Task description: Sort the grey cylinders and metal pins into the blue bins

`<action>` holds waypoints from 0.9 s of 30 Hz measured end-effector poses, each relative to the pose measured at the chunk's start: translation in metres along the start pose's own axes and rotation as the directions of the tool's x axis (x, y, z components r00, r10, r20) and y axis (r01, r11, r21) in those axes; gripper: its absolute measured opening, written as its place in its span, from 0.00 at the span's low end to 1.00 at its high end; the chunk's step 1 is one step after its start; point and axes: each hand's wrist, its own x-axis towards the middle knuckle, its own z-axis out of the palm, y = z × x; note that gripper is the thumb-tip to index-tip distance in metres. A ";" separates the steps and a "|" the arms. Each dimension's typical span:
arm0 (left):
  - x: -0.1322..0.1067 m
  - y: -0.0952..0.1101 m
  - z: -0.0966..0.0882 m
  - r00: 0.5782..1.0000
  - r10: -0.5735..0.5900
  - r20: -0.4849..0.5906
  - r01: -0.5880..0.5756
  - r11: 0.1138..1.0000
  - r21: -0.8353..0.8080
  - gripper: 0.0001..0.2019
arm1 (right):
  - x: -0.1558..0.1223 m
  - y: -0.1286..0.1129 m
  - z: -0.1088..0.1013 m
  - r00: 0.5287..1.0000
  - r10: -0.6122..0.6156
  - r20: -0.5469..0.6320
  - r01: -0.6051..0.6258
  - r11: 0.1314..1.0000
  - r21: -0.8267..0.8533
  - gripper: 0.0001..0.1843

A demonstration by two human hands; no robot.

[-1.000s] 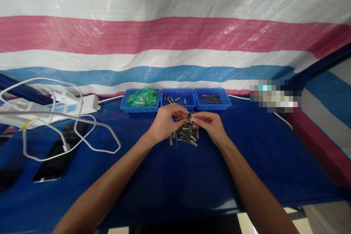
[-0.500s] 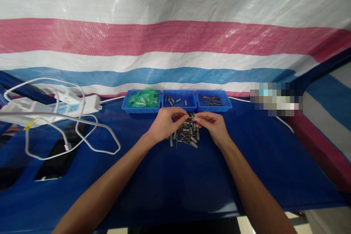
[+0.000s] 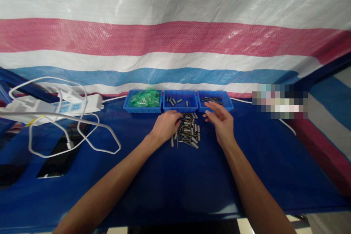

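My left hand (image 3: 166, 127) rests at the left edge of a pile (image 3: 189, 132) of grey cylinders and thin gold-and-dark rods that look like small drill bits. Its fingers are curled together, and whatever they may hold is hidden. My right hand (image 3: 222, 120) hovers right of the pile, at the front of the right blue bin (image 3: 228, 106), fingers apart with nothing visible in them. Thin rods (image 3: 211, 100) lie in that bin. Several grey cylinders (image 3: 172, 101) lie in the middle blue bin (image 3: 180, 109). Green plastic bags (image 3: 146, 98) fill the left blue bin (image 3: 142, 109).
A white power strip (image 3: 91, 104) with looped white cables (image 3: 105, 150) lies at the left. Beside it is a black phone (image 3: 56, 161) on the blue table (image 3: 175, 190). Striped sheeting (image 3: 175, 38) hangs behind. A blurred-out item (image 3: 279, 101) sits at the back right.
My hands were together above the pile and have moved apart. The right one went right toward the right bin and its fingers spread; the left drew slightly back and down.
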 end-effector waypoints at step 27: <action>-0.009 0.032 0.004 0.951 0.010 -0.308 -0.117 0.937 -0.330 0.13 | -0.009 -0.003 0.010 0.982 -0.058 0.180 0.066 0.997 -0.034 0.17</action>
